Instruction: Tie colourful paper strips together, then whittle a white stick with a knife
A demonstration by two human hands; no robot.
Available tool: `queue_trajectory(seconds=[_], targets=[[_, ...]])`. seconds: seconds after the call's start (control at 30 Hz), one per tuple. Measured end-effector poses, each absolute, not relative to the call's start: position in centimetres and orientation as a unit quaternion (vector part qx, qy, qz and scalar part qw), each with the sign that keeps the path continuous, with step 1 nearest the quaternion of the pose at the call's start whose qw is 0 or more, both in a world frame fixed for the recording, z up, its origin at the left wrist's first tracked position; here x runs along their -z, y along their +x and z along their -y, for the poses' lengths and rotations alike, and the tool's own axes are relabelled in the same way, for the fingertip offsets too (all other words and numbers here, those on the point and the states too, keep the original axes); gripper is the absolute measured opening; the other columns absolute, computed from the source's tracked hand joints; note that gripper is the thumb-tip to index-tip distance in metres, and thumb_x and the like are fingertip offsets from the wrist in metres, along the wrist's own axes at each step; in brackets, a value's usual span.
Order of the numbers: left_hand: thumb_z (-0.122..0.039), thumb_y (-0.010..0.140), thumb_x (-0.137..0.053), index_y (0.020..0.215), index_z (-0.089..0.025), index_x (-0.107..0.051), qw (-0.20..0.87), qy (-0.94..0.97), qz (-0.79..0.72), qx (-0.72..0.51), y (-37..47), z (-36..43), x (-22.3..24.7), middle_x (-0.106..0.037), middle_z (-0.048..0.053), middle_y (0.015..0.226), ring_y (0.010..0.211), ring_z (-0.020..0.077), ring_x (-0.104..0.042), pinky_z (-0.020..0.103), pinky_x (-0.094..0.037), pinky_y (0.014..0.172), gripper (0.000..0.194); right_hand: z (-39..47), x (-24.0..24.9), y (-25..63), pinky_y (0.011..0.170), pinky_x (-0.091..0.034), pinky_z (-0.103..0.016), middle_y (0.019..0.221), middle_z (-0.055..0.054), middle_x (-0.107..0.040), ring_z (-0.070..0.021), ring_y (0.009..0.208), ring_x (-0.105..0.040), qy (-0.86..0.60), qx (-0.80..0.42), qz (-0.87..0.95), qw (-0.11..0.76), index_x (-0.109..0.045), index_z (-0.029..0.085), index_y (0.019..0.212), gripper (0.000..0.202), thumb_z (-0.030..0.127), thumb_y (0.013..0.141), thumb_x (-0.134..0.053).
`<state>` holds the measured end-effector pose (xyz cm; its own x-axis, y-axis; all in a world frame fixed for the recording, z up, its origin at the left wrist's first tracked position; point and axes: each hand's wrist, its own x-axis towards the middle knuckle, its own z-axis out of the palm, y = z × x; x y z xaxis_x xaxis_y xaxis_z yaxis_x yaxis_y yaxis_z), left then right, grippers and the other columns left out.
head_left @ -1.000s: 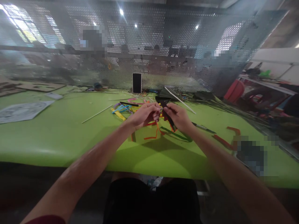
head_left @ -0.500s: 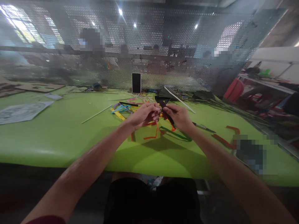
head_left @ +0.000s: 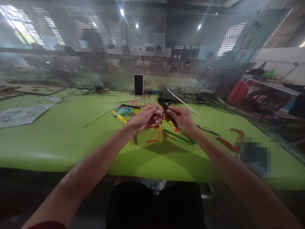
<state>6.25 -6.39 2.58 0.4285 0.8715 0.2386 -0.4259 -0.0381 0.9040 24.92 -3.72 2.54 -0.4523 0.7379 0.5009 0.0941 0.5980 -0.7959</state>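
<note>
Both hands meet over the middle of a green-topped table (head_left: 59,140). My right hand (head_left: 182,119) is closed on a dark strip (head_left: 166,107), its thumb pressed flat against it. Close beside it, my left hand (head_left: 150,117) pinches with thumb and fingertips near the strip's left edge; whatever lies in that pinch is too small to make out. Beneath and around the hands lie loose coloured strips: a blue strip (head_left: 124,111), a yellow strip (head_left: 121,117), an orange strip (head_left: 153,140) and a green strip (head_left: 178,136).
A phone (head_left: 138,85) stands upright against a perforated metal screen (head_left: 114,66). Thin sticks lie about, including a white stick (head_left: 183,101). A dark pen-like tool (head_left: 208,129) rests right of my hand. Printed paper (head_left: 26,114) lies at left, cardboard (head_left: 38,89) behind it.
My hands stay together in nearly the same place, with the dark strip tilted very slightly. The whole view has shifted by a few pixels.
</note>
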Motion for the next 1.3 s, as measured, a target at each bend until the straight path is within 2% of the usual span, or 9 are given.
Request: queue_trajectory(seconds=[0.6,0.93,1.3], targets=[[-0.010,0.082,-0.057,0.067,-0.015,-0.055,0.664,0.526,-0.207,-0.489,6.17,6.42,-2.56,-0.040,-0.004,0.053,0.048,0.0091,-0.045,0.023,-0.046,0.056,0.017,3.99,-2.73,24.76,0.060,-0.045,-0.027,0.069,-0.002,-0.061,-0.0129,0.063,-0.053,-0.261,-0.386,0.768,0.439,-0.066,0.019,0.078,0.035,0.053,0.087,-0.065],[-0.010,0.082,-0.059,0.066,-0.015,-0.055,0.679,0.506,-0.219,-0.484,6.28,6.46,-2.44,-0.039,-0.005,0.053,0.048,0.0089,-0.046,0.022,-0.046,0.055,0.017,3.97,-2.61,24.66,0.063,-0.047,-0.028,0.071,-0.002,-0.061,-0.0133,0.064,-0.054,-0.254,-0.396,0.770,0.431,-0.065,0.020,0.081,0.039,0.058,0.086,-0.065],[-0.009,0.081,-0.058,0.065,-0.015,-0.054,0.685,0.501,-0.211,-0.486,6.27,6.45,-2.46,-0.040,-0.004,0.052,0.047,0.0086,-0.044,0.022,-0.044,0.054,0.018,3.78,-2.29,24.68,0.064,-0.046,-0.028,0.071,-0.001,-0.060,-0.0127,0.065,-0.054,-0.244,-0.396,0.772,0.433,-0.066,0.020,0.082,0.035,0.054,0.089,-0.064]])
